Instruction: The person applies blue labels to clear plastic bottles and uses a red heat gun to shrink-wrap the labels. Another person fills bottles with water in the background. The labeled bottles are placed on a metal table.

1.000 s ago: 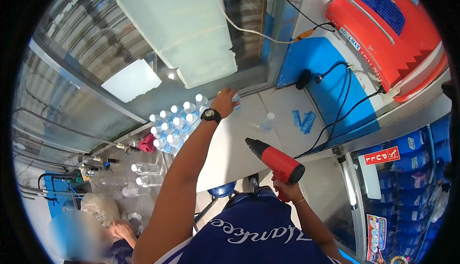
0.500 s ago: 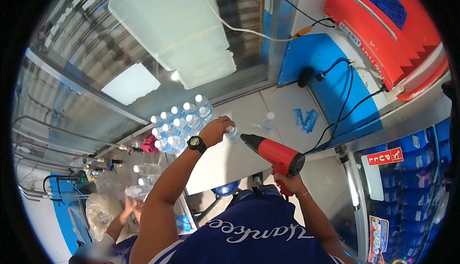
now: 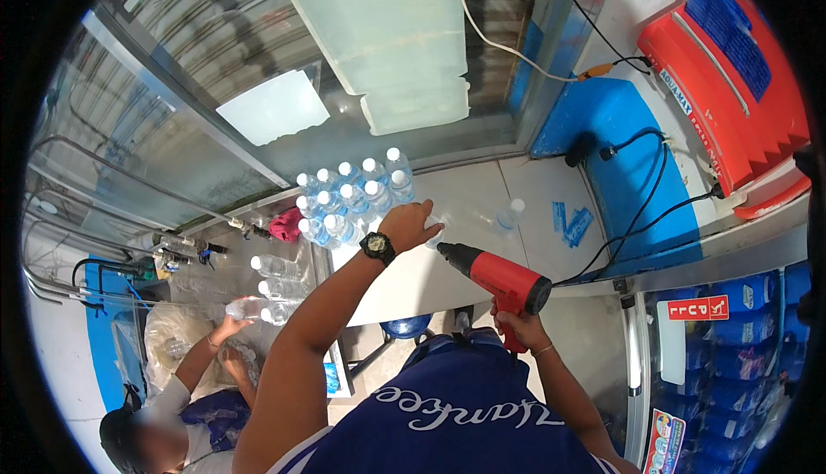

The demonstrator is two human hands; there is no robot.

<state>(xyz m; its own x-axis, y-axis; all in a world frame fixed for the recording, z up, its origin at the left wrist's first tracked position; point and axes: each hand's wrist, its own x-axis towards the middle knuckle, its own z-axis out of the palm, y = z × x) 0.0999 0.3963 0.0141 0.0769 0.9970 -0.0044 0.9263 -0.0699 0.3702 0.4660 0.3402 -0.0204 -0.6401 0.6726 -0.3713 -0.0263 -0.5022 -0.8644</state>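
Note:
A small clear plastic bottle (image 3: 436, 235) stands over the white table, largely hidden by my left hand (image 3: 411, 227), whose fingers are closed around its upper part. My right hand (image 3: 522, 329) grips the handle of a red and black heat gun (image 3: 506, 282). Its dark nozzle points left and is close to the bottle. Beyond my left hand, several capped bottles (image 3: 353, 194) with bluish labels stand grouped in rows. One more clear bottle (image 3: 509, 214) with a white cap is on the table to the right, beside some blue label strips (image 3: 571, 223).
A co-worker's hand (image 3: 225, 329) at the left holds a clear bottle (image 3: 245, 308), near several unlabelled bottles (image 3: 280, 289). Metal taps (image 3: 249, 229) and a pink cloth (image 3: 285, 224) lie beyond. A black cord (image 3: 615, 237) runs along the table's right side. A glass window (image 3: 215, 78) borders the far edge.
The whole view has shifted, with the table things now farther right. At the left, the co-worker has come further into view, and their hand and bottle have moved. My hands keep their holds.

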